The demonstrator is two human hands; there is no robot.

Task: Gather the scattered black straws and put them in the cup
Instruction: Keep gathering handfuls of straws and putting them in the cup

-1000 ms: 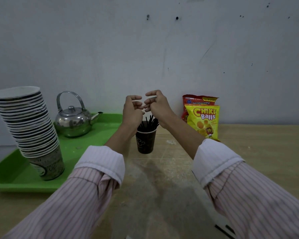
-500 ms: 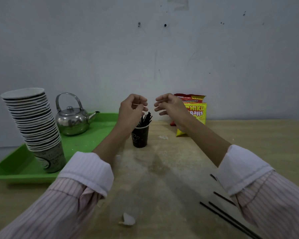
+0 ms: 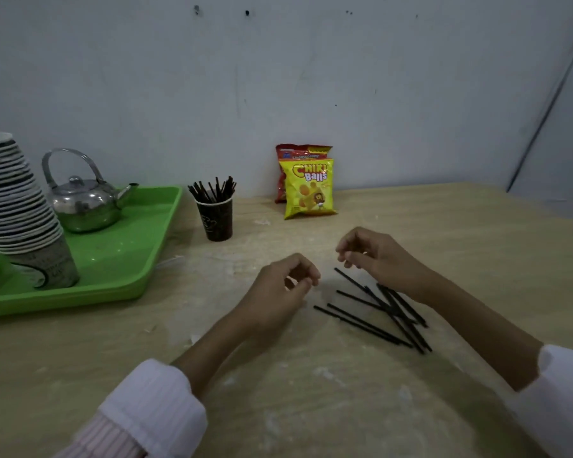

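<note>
A: Where are your hands right now?

B: Your left hand (image 3: 283,285) hovers low over the table (image 3: 444,233), just left of the loose black straws (image 3: 376,312). Its fingers (image 3: 303,285) are curled in, thumb and fingertips close together, and nothing shows between them. Your right hand (image 3: 374,256) is over the far end of the pile, fingers loosely bent and slightly apart, also with nothing in them.

A: And the straws themselves?

B: A scattered bunch lies flat on the table, crossing one another, partly under your right wrist. A second lot already stands upright in the dark cup (image 3: 216,217), fanning out above its rim.

A: Where is that cup?

B: Farther back and to the left, near the wall, just beside the right edge of the green tray (image 3: 139,259). It stands well apart from both hands.

A: Anything else around?

B: On the tray sit a metal kettle (image 3: 83,203) and a leaning stack of paper cups (image 3: 17,213). Two snack bags (image 3: 308,186) lean against the wall to the right of the cup.
</note>
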